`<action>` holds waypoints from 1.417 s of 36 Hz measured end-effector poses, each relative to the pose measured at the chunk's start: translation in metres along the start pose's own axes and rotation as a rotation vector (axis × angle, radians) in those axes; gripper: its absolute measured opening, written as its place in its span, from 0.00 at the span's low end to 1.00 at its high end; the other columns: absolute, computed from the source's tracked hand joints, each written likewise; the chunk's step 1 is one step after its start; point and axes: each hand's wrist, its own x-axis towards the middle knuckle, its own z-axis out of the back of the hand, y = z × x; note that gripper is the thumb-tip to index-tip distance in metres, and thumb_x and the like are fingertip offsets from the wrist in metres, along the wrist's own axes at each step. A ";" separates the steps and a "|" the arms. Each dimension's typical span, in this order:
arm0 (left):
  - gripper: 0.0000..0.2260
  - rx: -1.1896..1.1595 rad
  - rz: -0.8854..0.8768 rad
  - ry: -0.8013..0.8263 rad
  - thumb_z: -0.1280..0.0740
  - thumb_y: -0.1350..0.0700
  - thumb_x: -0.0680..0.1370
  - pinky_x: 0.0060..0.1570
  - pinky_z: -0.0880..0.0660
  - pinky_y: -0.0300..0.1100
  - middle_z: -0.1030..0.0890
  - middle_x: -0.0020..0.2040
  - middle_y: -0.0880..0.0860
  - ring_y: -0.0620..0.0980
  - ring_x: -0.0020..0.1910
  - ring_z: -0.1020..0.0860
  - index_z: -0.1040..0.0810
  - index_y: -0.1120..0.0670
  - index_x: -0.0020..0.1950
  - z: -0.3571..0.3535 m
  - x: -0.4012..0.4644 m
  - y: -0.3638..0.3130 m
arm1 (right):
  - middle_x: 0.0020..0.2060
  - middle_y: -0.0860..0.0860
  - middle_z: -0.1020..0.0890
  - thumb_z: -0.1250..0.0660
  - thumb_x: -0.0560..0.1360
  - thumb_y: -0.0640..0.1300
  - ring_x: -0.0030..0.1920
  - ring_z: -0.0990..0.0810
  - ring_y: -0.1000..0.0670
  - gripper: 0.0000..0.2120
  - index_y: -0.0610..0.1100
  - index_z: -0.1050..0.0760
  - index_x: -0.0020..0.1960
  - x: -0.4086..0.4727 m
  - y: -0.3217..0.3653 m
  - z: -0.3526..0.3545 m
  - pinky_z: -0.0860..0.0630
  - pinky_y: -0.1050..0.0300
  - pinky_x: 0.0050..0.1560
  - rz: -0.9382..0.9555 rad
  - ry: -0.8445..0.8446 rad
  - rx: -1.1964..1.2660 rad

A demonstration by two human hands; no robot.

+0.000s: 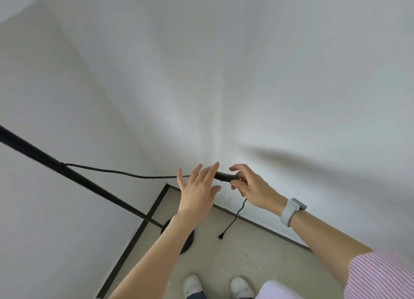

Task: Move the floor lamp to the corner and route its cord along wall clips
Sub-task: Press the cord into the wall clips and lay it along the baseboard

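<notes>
The black floor lamp pole [74, 177] slants from the left edge down to its round base [187, 242] on the floor in the room corner. A thin black cord [125, 173] leaves the pole and runs right to a thicker black inline switch [226, 176]. My right hand [251, 187] grips that switch at its right end. From there the cord hangs down to its loose plug end [221, 236] near the floor. My left hand [198, 190] is spread flat, fingers apart, just left of the switch and in front of the cord. No wall clips are visible.
Two white walls meet in the corner [218, 130] with a dark baseboard [139, 229] along the floor. A white wall socket [224, 196] sits low behind my left hand. My white shoes [216, 286] stand on the beige floor below.
</notes>
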 end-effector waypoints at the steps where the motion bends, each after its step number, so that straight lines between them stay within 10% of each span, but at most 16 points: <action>1: 0.18 -0.019 -0.030 0.003 0.41 0.50 0.79 0.70 0.60 0.60 0.23 0.60 0.48 0.51 0.66 0.31 0.34 0.47 0.69 -0.003 0.001 0.006 | 0.35 0.56 0.22 0.42 0.78 0.46 0.27 0.29 0.59 0.08 0.48 0.34 0.57 -0.002 -0.001 -0.003 0.32 0.69 0.32 -0.007 -0.023 0.019; 5: 0.09 -0.011 -0.120 -0.015 0.43 0.52 0.80 0.65 0.49 0.50 0.19 0.45 0.47 0.52 0.48 0.24 0.27 0.49 0.58 -0.011 0.007 0.031 | 0.27 0.55 0.27 0.41 0.78 0.48 0.28 0.33 0.54 0.04 0.51 0.30 0.44 -0.008 -0.008 -0.015 0.35 0.65 0.31 -0.094 -0.097 0.073; 14: 0.13 0.045 0.155 0.076 0.47 0.52 0.79 0.57 0.40 0.50 0.25 0.40 0.50 0.52 0.48 0.29 0.26 0.56 0.53 -0.014 0.029 0.081 | 0.27 0.55 0.28 0.40 0.77 0.44 0.23 0.32 0.57 0.05 0.47 0.25 0.47 -0.038 -0.046 -0.040 0.34 0.69 0.29 -0.291 -0.321 0.008; 21: 0.24 0.123 0.036 0.105 0.41 0.51 0.77 0.69 0.51 0.59 0.40 0.74 0.53 0.54 0.73 0.43 0.44 0.52 0.71 -0.044 0.010 0.062 | 0.27 0.60 0.30 0.45 0.78 0.41 0.26 0.34 0.57 0.10 0.45 0.25 0.46 -0.037 -0.052 -0.048 0.40 0.63 0.31 -0.297 -0.374 -0.126; 26: 0.27 0.032 -0.254 0.166 0.44 0.51 0.80 0.71 0.56 0.60 0.43 0.76 0.51 0.52 0.76 0.48 0.51 0.51 0.75 -0.075 -0.010 0.017 | 0.24 0.57 0.33 0.45 0.78 0.40 0.23 0.37 0.56 0.11 0.46 0.27 0.40 -0.032 -0.049 -0.039 0.39 0.66 0.29 -0.234 -0.242 0.055; 30: 0.12 -0.239 -0.136 0.149 0.44 0.59 0.80 0.67 0.39 0.56 0.23 0.55 0.56 0.58 0.54 0.26 0.27 0.57 0.61 -0.097 -0.012 -0.002 | 0.21 0.56 0.33 0.43 0.78 0.42 0.22 0.37 0.57 0.14 0.49 0.27 0.35 -0.034 -0.063 -0.027 0.38 0.68 0.26 -0.205 -0.204 0.129; 36: 0.08 -0.121 -0.016 0.098 0.38 0.69 0.74 0.35 0.32 0.48 0.23 0.39 0.61 0.62 0.33 0.26 0.22 0.60 0.47 -0.126 0.007 0.025 | 0.28 0.56 0.24 0.42 0.77 0.44 0.26 0.32 0.59 0.11 0.46 0.23 0.39 -0.027 -0.121 -0.037 0.35 0.67 0.31 -0.258 -0.096 0.009; 44: 0.11 0.131 0.256 0.014 0.38 0.68 0.74 0.52 0.35 0.52 0.21 0.46 0.60 0.61 0.48 0.26 0.22 0.58 0.52 -0.171 0.039 0.101 | 0.28 0.52 0.27 0.46 0.79 0.46 0.27 0.33 0.52 0.14 0.44 0.30 0.38 -0.026 -0.197 -0.060 0.36 0.56 0.33 -0.394 -0.196 -0.202; 51: 0.28 0.183 0.030 0.069 0.37 0.60 0.76 0.69 0.50 0.65 0.29 0.66 0.57 0.57 0.67 0.33 0.43 0.51 0.73 -0.217 0.033 0.097 | 0.26 0.52 0.32 0.44 0.78 0.47 0.25 0.37 0.53 0.08 0.45 0.31 0.43 0.004 -0.203 -0.096 0.37 0.59 0.29 -0.376 -0.254 0.035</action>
